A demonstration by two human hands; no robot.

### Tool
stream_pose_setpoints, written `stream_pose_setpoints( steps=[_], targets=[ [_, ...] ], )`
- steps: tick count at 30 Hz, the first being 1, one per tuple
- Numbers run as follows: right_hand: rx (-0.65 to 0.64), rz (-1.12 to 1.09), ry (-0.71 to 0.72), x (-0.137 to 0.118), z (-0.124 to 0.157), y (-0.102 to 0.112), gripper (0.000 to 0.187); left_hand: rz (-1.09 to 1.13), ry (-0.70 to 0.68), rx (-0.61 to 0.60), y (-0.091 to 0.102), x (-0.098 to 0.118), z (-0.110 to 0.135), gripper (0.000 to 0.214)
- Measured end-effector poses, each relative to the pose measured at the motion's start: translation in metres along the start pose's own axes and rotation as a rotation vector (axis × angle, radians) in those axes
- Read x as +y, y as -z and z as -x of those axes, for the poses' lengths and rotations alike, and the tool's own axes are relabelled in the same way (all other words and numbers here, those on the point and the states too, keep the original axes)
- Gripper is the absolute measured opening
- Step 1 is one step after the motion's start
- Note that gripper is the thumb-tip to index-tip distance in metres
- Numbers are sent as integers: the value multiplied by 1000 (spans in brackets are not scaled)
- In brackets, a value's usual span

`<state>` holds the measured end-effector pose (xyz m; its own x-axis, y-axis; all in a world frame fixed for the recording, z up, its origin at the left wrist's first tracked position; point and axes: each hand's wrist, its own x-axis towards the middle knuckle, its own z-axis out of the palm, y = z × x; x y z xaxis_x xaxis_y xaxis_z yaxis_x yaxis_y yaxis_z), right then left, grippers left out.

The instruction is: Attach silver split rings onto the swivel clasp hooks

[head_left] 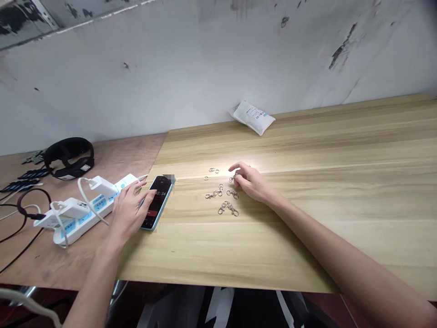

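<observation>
My left hand [131, 207] lies spread at the left side of a phone [157, 205], its thumb over the dark screen, which shows a timer. My right hand [251, 182] is curled above the wooden board, index finger reaching out to the left. A small metal swivel clasp [232, 178] shows at its fingertips, partly hidden. Just below and left lie several more clasps with rings, among them a clasp [210, 195], another clasp [233, 194] and a pair of clasps [228, 208]. Loose split rings [211, 170] sit farther back, with a single ring [205, 178] nearer.
A white plastic package [253, 117] rests against the wall at the back. Left of the board [307, 159] are a white power strip [92, 209] with plugged-in chargers, loose black cables [20, 228] and a black headband device [70, 157]. The board's front edge is near me.
</observation>
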<state>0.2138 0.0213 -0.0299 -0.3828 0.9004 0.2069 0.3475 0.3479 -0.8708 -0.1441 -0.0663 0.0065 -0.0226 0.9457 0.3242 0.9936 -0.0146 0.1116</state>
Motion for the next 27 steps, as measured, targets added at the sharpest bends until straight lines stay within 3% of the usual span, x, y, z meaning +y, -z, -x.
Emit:
stream_pose_setpoints(
  steps=[4,10,14,17,20,27],
  targets=[
    [-6,71,46,-4,1,1,26,73,-52,81,-3,30,-22,44],
    [-126,152,178,-3,2,8,25,206,-240,-83,-30,102,-59,36],
    [13,380,166,5,-3,26,20,175,-293,-139,-43,132,-75,31],
    [99,522,111,13,-7,44,20,141,-307,-183,-43,137,-84,25],
    [54,562,99,20,-8,54,21,95,-301,-209,-42,134,-88,16],
    [-31,637,170,21,-6,41,18,175,-299,-257,-43,121,-85,18]
  ],
)
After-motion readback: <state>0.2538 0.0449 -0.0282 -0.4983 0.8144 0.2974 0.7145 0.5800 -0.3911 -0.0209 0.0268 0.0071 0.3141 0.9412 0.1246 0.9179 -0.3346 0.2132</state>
